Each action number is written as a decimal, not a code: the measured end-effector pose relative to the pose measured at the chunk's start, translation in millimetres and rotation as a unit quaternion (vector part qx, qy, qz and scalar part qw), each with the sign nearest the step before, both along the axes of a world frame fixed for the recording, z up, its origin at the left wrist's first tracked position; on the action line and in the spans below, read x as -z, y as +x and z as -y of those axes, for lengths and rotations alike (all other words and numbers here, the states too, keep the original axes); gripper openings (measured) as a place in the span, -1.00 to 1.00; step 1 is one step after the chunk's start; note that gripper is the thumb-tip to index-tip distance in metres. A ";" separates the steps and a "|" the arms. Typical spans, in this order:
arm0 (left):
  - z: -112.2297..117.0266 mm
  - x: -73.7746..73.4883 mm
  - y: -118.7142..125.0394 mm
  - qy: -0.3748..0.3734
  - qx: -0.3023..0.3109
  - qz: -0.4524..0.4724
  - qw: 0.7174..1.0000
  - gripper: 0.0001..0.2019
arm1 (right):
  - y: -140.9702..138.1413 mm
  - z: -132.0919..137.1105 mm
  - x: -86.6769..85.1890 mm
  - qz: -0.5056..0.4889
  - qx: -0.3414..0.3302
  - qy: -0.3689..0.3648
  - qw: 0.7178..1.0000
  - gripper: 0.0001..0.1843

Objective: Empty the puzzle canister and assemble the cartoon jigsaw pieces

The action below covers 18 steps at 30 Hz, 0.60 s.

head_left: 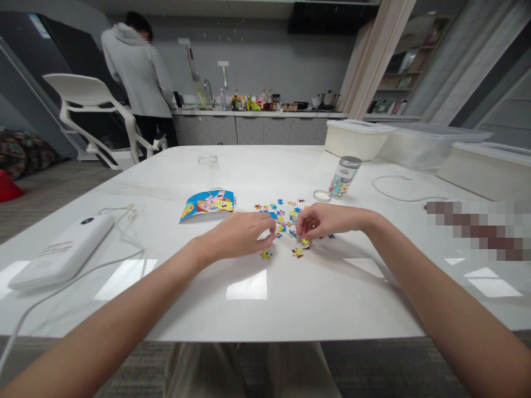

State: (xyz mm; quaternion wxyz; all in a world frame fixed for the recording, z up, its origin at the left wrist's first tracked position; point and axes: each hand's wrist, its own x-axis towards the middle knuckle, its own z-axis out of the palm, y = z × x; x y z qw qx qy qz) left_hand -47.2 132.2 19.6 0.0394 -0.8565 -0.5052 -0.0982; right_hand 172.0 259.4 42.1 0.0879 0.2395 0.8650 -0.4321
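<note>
Small colourful jigsaw pieces (284, 227) lie scattered on the white table between my hands. My right hand (316, 222) is closed in a pinch on a yellow puzzle piece (306, 243) at the right side of the scatter. Its fingers hide some pieces behind them. My left hand (244, 234) hovers at the left side with thumb and fingers apart, nothing visible between them. One loose yellow piece (266, 254) lies just below its thumb, and another piece (297, 252) sits nearer me. A curved picture sheet (209, 204) with cartoon figures rests behind my left hand.
A printed can (344, 178) stands at back right beside a round lid (322, 195). A clear cup (208, 160) is farther back. A white power bank (64, 249) with a cable lies left. Storage boxes (357, 141) line the right rear. A person (139, 72) stands beyond the table.
</note>
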 end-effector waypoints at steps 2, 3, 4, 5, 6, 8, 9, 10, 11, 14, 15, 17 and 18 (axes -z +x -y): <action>2.7 6.3 11.4 0.021 0.071 0.043 0.996 -0.84 | 0.6 0.0 0.4 0.008 -0.019 0.015 1.000 -0.79; 3.9 9.1 16.4 0.020 0.106 0.055 0.993 -0.84 | 0.8 -0.2 0.9 0.007 -0.028 0.021 0.999 -0.79; 5.0 11.4 20.5 0.013 0.136 0.063 0.989 -0.84 | 0.8 -0.3 1.4 0.006 -0.035 0.027 0.999 -0.79; 5.8 13.0 23.8 0.001 0.158 0.068 0.985 -0.84 | 0.9 -0.2 1.9 0.007 -0.041 0.030 0.999 -0.78; 6.4 14.0 26.1 -0.014 0.172 0.071 0.982 -0.84 | 0.9 0.0 2.2 0.009 -0.046 0.031 0.998 -0.78; 6.8 14.6 28.0 -0.040 0.180 0.079 0.980 -0.85 | 0.7 0.9 2.5 0.013 -0.052 0.032 0.998 -0.79; 6.6 14.5 28.0 -0.049 0.181 0.083 0.979 -0.84 | 0.5 1.5 2.6 0.015 -0.054 0.032 0.998 -0.79; 6.4 14.4 27.6 -0.054 0.181 0.087 0.978 -0.83 | 0.3 2.2 2.6 0.015 -0.056 0.032 0.998 -0.80; 6.0 14.3 27.1 -0.057 0.180 0.089 0.978 -0.82 | -0.1 2.9 2.6 0.013 -0.058 0.032 0.998 -0.80; 5.3 14.9 25.8 -0.058 0.173 0.091 0.979 -0.83 | -1.2 4.9 2.6 0.008 -0.069 0.038 0.997 -0.81; 5.2 15.2 25.7 -0.058 0.171 0.091 0.979 -0.84 | -1.6 5.6 2.4 0.007 -0.072 0.041 0.997 -0.82; 5.3 15.5 25.7 -0.060 0.170 0.090 0.980 -0.84 | -2.4 7.1 2.1 0.007 -0.075 0.048 0.996 -0.84; 5.4 15.5 25.8 -0.061 0.171 0.089 0.979 -0.84 | -2.8 7.8 1.9 0.008 -0.074 0.053 0.996 -0.84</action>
